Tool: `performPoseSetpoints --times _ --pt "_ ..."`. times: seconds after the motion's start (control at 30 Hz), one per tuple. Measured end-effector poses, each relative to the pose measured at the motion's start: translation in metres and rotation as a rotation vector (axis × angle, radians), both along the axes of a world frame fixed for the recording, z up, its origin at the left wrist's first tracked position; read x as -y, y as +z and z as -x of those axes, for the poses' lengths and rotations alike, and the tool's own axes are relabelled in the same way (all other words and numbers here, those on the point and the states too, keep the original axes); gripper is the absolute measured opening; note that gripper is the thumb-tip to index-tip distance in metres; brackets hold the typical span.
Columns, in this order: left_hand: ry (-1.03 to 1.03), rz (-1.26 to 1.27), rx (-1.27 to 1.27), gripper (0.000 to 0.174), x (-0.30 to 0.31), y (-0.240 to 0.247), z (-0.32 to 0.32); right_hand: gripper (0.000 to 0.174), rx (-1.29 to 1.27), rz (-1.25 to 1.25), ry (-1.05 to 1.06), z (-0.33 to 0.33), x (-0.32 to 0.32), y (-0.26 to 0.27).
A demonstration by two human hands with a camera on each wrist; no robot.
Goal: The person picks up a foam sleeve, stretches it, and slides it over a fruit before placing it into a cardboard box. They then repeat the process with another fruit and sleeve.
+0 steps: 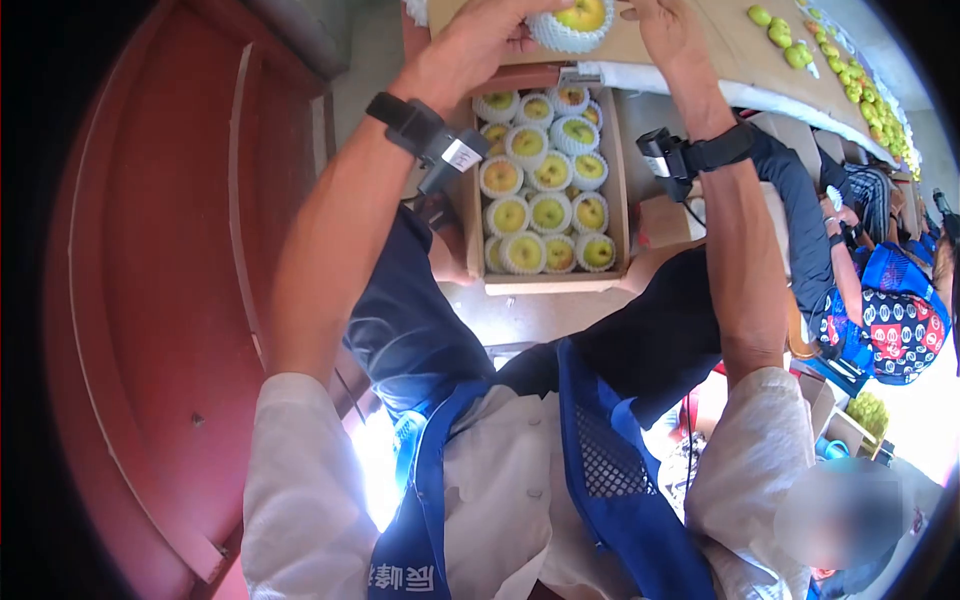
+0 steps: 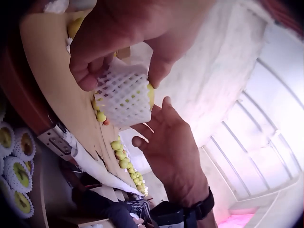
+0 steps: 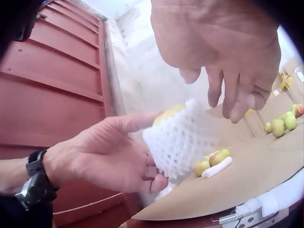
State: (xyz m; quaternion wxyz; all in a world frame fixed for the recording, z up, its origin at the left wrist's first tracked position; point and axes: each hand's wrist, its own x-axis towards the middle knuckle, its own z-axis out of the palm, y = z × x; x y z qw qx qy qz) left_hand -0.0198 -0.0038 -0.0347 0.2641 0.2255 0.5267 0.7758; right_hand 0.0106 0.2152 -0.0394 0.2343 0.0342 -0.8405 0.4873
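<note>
My left hand [image 1: 468,42] holds a yellow-green apple in a white foam net [image 1: 572,28] over the front edge of the cardboard-covered table. In the left wrist view its thumb and fingers grip the foam net [image 2: 124,97] from both sides, and a bit of yellow skin shows past the net's edge. My right hand [image 1: 674,42] is beside the apple with its fingers loosely extended, holding nothing. In the right wrist view the right fingers [image 3: 231,92] hang close by the loose end of the net. Below both hands stands a cardboard box [image 1: 553,286] of net-wrapped apples.
Loose green apples [image 1: 780,35] lie on the table [image 1: 690,20], with a longer row along its far side. A rolled white foam net [image 3: 217,167] lies by two apples. A red metal panel [image 1: 165,250] rises at the left. Another person [image 1: 880,310] sits at the right.
</note>
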Motion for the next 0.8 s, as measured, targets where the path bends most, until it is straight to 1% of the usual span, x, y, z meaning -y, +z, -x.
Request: performPoseSetpoints --times 0.03,0.07,0.13,0.17,0.2,0.23,0.27,0.3,0.33,0.37,0.43,0.47,0.5,0.53,0.57,0.63,0.7,0.73,0.77,0.8 --pt "-0.018 0.063 -0.031 0.039 0.004 -0.006 0.006 0.053 0.119 -0.071 -0.011 -0.01 0.005 0.01" --pt "-0.038 0.123 -0.067 0.041 0.008 -0.007 0.006 0.053 0.129 -0.063 -0.012 -0.02 0.01 0.013" --pt "-0.058 0.183 -0.053 0.041 0.014 -0.007 0.001 0.056 0.251 -0.228 0.053 -0.04 0.022 0.019" --pt "-0.104 0.208 -0.01 0.041 0.017 -0.006 -0.005 0.056 0.262 -0.22 0.053 -0.05 0.029 0.025" --pt "-0.148 0.231 0.029 0.04 0.018 -0.007 -0.007 0.058 0.33 -0.224 0.132 -0.058 0.035 0.032" --pt "-0.15 0.236 0.034 0.04 0.018 -0.011 -0.006 0.063 0.396 -0.228 0.213 -0.062 0.039 0.035" --pt "-0.165 0.301 -0.014 0.04 0.017 -0.015 -0.003 0.063 0.401 -0.224 0.214 -0.061 0.04 0.032" --pt "-0.181 0.365 -0.063 0.04 0.017 -0.02 -0.002 0.066 0.408 -0.318 0.18 -0.059 0.038 0.027" --pt "-0.184 0.367 -0.056 0.04 0.015 -0.019 -0.007 0.07 0.416 -0.411 0.145 -0.059 0.038 0.022" --pt "-0.152 0.411 -0.078 0.04 0.012 -0.018 -0.012 0.07 0.423 -0.408 0.144 -0.061 0.037 0.016" --pt "-0.125 0.453 -0.099 0.04 0.009 -0.02 -0.014 0.071 0.329 -0.308 0.26 -0.068 0.043 0.011" --pt "-0.106 0.519 -0.103 0.041 0.007 -0.022 -0.011 0.071 0.335 -0.307 0.256 -0.074 0.046 0.014" --pt "-0.087 0.584 -0.106 0.043 0.006 -0.026 -0.01 0.07 0.356 -0.368 0.202 -0.082 0.049 0.017" --pt "-0.092 0.583 -0.104 0.043 0.006 -0.023 -0.015 0.069 0.376 -0.429 0.147 -0.088 0.056 0.021" --pt "-0.083 0.613 -0.103 0.043 0.006 -0.019 -0.02 0.069 0.379 -0.431 0.143 -0.089 0.059 0.019" --pt "-0.075 0.64 -0.106 0.043 0.005 -0.015 -0.025 0.067 0.455 -0.529 -0.004 -0.09 0.064 0.007" --pt "-0.156 0.729 -0.12 0.044 0.005 -0.018 -0.023 0.066 0.42 -0.515 -0.01 -0.089 0.061 -0.012" --pt "-0.157 0.728 -0.117 0.044 0.005 -0.023 -0.023 0.065 0.384 -0.501 -0.013 -0.09 0.062 -0.014" --pt "-0.19 0.59 -0.165 0.047 0.004 -0.028 -0.025 0.065 0.387 -0.502 -0.013 -0.093 0.061 -0.014" --pt "-0.222 0.451 -0.211 0.051 0.004 -0.033 -0.026 0.069 0.456 -0.437 -0.006 -0.098 0.059 -0.015"
